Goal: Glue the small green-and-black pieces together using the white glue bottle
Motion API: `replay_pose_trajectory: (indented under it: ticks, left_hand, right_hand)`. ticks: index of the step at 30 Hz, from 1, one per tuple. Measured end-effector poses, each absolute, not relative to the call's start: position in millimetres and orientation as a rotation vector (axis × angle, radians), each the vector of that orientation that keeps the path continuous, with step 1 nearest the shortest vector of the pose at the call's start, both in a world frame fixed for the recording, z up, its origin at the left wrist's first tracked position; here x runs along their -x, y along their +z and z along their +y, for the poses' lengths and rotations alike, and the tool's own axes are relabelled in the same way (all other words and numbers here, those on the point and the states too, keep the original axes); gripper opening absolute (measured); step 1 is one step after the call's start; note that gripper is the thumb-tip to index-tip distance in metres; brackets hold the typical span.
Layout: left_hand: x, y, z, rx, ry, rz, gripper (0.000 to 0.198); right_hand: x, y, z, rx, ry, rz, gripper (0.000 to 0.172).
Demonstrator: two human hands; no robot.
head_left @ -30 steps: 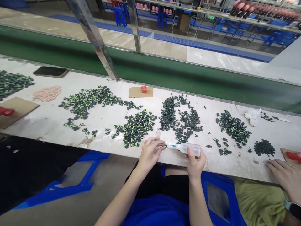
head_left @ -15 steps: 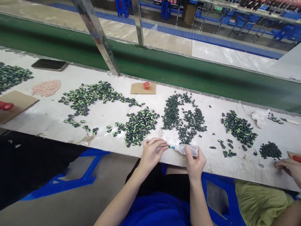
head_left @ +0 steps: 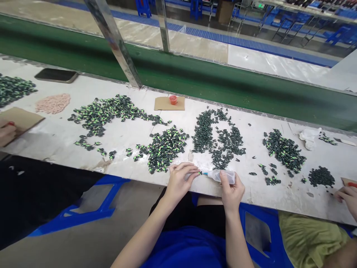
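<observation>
- Plastic, clear and blue-tipped, the bottle (head_left: pixel 214 175) lies closed within the right hand (head_left: pixel 233 189), thumb on its near side, nozzle pointing toward the left hand (head_left: pixel 180 181).
- Pinched between the left thumb and fingertips is a small dark piece (head_left: pixel 200 173) with a green mark, held low over the front of the white table (head_left: pixel 267 199); the nozzle is right up to it, though whether they touch is too small to tell.
- Just beyond the left hand sits a heap of black-and-green pieces (head_left: pixel 167 147).
- Past the bottle lie slender dark pieces (head_left: pixel 203 133) in a loose ring.
- Farther back, a red cup (head_left: pixel 173 99) stands on cardboard (head_left: pixel 161 104).
- To the left spread another black-and-green heap (head_left: pixel 108 111), pale pink bits (head_left: pixel 52 103) and a phone (head_left: pixel 56 75).
- To the right are a third green-flecked heap (head_left: pixel 284 152), small black bits (head_left: pixel 321 176) and a crumpled white cloth (head_left: pixel 309 137).
- Co-workers' hands show at both edges: one at the left (head_left: pixel 6 134), another at the right (head_left: pixel 349 196).
</observation>
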State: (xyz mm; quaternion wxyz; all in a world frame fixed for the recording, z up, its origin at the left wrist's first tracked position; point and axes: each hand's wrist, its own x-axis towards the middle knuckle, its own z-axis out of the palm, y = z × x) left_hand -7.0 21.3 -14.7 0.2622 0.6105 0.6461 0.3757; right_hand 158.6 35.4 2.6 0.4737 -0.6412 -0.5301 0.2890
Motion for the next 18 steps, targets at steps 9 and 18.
replay_pose_trajectory:
  ticks: [9,18]
  left_hand:
    - [7.9,-14.8,21.3,-1.667,1.023,1.751,0.007]
    - [7.2,-13.4,21.3,-1.644,1.021,1.756,0.007]
  right_hand:
    - [-159.3,-4.2,33.9,1.584,0.685,-1.295,0.035]
    - [-158.8,-2.5,32.9,1.567,0.666,-1.266,0.036]
